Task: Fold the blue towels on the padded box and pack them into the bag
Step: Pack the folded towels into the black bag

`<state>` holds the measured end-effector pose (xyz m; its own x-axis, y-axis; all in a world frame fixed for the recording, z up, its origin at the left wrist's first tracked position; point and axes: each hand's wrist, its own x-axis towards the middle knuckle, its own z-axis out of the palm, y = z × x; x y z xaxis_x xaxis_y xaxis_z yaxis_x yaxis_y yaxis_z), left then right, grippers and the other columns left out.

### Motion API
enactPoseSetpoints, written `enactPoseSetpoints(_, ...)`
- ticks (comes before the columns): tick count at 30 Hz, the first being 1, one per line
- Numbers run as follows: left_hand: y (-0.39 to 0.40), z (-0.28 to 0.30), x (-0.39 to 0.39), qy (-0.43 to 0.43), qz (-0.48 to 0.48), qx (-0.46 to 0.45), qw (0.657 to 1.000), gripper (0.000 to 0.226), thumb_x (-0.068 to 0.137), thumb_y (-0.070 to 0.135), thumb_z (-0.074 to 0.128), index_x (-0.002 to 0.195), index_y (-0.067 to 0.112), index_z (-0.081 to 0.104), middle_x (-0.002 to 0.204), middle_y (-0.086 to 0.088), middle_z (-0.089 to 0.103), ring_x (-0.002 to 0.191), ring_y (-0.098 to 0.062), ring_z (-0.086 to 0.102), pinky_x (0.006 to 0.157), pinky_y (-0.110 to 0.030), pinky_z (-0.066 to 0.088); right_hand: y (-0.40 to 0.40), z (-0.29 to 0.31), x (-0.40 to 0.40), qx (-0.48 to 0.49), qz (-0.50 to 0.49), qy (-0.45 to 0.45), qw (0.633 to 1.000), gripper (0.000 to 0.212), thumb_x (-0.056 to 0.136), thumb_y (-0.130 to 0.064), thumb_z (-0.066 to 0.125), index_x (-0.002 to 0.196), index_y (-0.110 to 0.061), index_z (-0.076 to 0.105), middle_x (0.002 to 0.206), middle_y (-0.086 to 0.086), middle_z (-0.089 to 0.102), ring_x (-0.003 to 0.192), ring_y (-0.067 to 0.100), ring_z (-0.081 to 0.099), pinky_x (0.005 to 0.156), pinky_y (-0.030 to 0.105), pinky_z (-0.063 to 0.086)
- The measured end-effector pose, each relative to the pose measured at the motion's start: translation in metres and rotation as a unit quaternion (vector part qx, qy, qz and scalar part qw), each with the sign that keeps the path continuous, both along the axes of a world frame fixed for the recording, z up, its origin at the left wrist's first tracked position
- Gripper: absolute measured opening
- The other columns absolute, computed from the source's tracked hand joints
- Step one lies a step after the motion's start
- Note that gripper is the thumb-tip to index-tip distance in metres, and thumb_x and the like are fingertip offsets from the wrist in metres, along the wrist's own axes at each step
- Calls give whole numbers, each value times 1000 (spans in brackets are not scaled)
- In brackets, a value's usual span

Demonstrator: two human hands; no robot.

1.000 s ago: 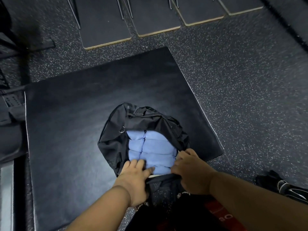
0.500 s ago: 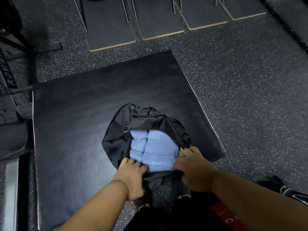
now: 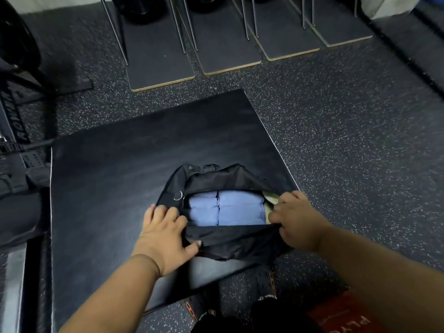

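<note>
A black bag [image 3: 230, 241] lies open on the black padded box [image 3: 115, 188], near its front right corner. Several folded blue towels [image 3: 225, 209] fill the opening in two side-by-side stacks. My left hand [image 3: 163, 234] grips the bag's near flap at the left end of the opening, thumb on the fabric. My right hand [image 3: 296, 219] pinches the bag's edge at the right end, where a tan lining shows. The near flap stretches taut between both hands.
Speckled rubber floor [image 3: 348, 152] surrounds the box. Flat dark boards with metal legs [image 3: 158, 63] stand beyond it. Black gym gear [image 3: 16, 116] crowds the left side. A red plyo box [image 3: 343, 318] and my shoes [image 3: 264, 299] sit at the bottom.
Both hands moved apart to the ends of the opening, and the near flap has risen over the front towels. The view tilted upward.
</note>
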<state>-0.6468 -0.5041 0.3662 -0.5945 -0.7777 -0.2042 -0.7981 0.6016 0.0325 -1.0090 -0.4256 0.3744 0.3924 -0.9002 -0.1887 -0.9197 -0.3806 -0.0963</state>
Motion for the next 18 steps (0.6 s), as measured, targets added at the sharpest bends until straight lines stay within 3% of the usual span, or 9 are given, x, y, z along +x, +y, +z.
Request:
enactPoseSetpoints(3,0,10,5,5,-10,-4,1000,57,74,80,59,85,25,70,107,2,56,109,-36,50,113,-58,28,-3,4,-9,-5,-5,17,1000,20,56,-26,70,75,-29,63,72,-12,56,83,22,54,84,39,29)
enactPoseSetpoints(5,8,20,9,18,-25,-8,999,54,74,76,63,87,23,70,122,-1,59,114,-38,52,103,-54,34,-2,4,-10,-9,-10,26,1000,19,61,-27,69,80,-29,68,79,-11,59,91,23,55,88,40,30)
enactPoseSetpoints(7,22,25,12,18,-41,-15,999,51,75,70,64,89,21,70,126,-7,61,113,-40,54,93,-51,36,1,4,-8,-11,-15,40,999,24,66,-30,69,89,-31,72,94,-7,63,102,25,56,92,43,34)
enactPoseSetpoints(11,48,21,20,-16,-54,-14,998,48,81,62,57,95,18,72,124,-13,63,110,-40,55,89,-48,37,12,5,-6,-1,-95,13,995,38,72,-31,71,110,-30,69,128,5,60,112,30,58,95,48,47)
enactPoseSetpoints(15,47,25,13,-11,-9,-16,1000,45,83,59,55,95,18,69,121,-11,61,106,-37,55,88,-47,37,23,4,-15,79,-210,0,974,62,83,-43,72,141,-35,54,132,0,56,112,25,59,99,44,46)
enactPoseSetpoints(18,45,31,-11,-9,21,3,1000,43,85,60,53,91,21,70,121,-7,61,109,-35,54,91,-46,36,30,4,-20,127,-300,-79,942,62,91,-48,70,148,-36,49,126,-7,64,113,15,61,106,40,47)
